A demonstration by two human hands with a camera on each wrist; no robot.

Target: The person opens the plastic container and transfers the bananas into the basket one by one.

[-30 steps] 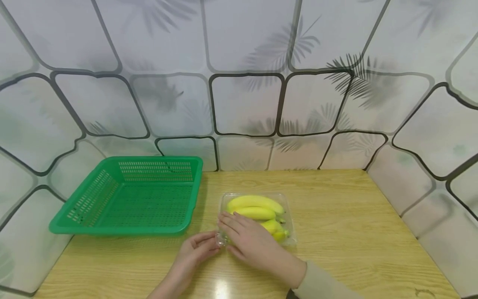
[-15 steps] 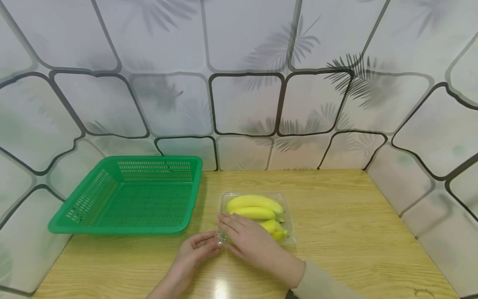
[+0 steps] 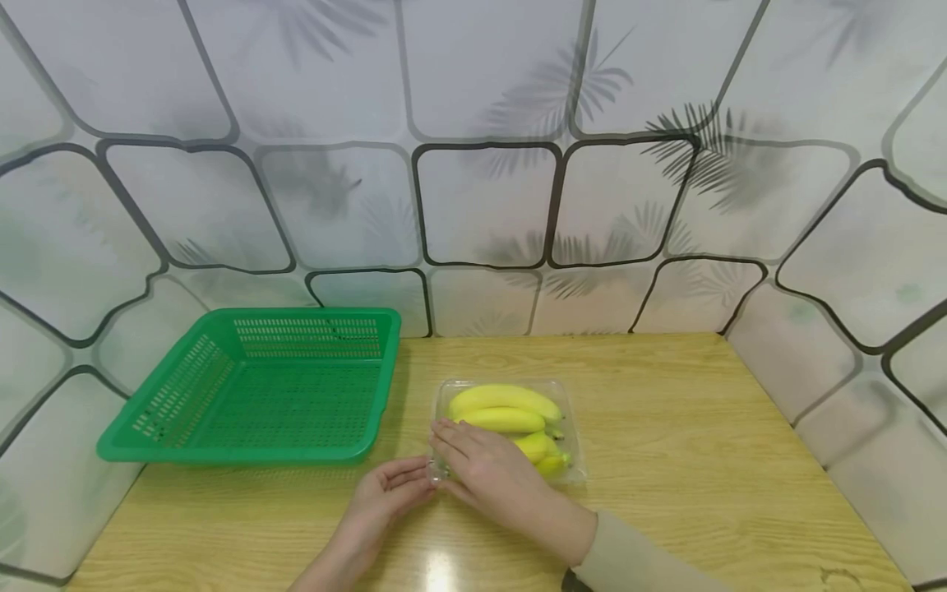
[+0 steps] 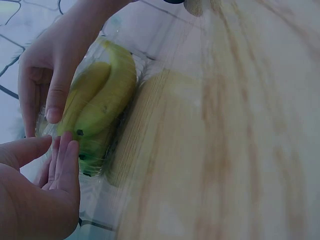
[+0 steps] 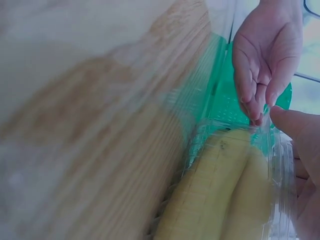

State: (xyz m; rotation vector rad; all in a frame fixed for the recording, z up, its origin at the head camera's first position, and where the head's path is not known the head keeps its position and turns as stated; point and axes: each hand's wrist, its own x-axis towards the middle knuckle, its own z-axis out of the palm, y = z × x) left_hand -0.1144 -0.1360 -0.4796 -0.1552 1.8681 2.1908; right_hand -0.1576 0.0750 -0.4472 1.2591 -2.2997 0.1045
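Observation:
A clear plastic clamshell box [image 3: 576, 448] with several yellow bananas [image 3: 505, 400] inside sits mid-table in the head view. At its near left corner, my left hand [image 3: 379, 498] pinches the rim between thumb and fingers. My right hand [image 3: 494, 478] lies across the lid, fingers extended toward the left side and thumb by the near edge, hiding part of the fruit. In the left wrist view, dark tips show on the bananas [image 4: 102, 107] through the plastic. The right wrist view has my left hand [image 5: 270, 55] right at the box's corner, close to my right thumb.
A green perforated plastic basket [image 3: 235, 455] stands left of the box, near the back wall. Wood-grain tabletop [image 3: 688, 460] extends to the right. Patterned panels [image 3: 484, 205] enclose the back and both sides.
Both hands stay at the same corner of the box. The right hand and forearm have shifted very slightly left; the basket stays in place.

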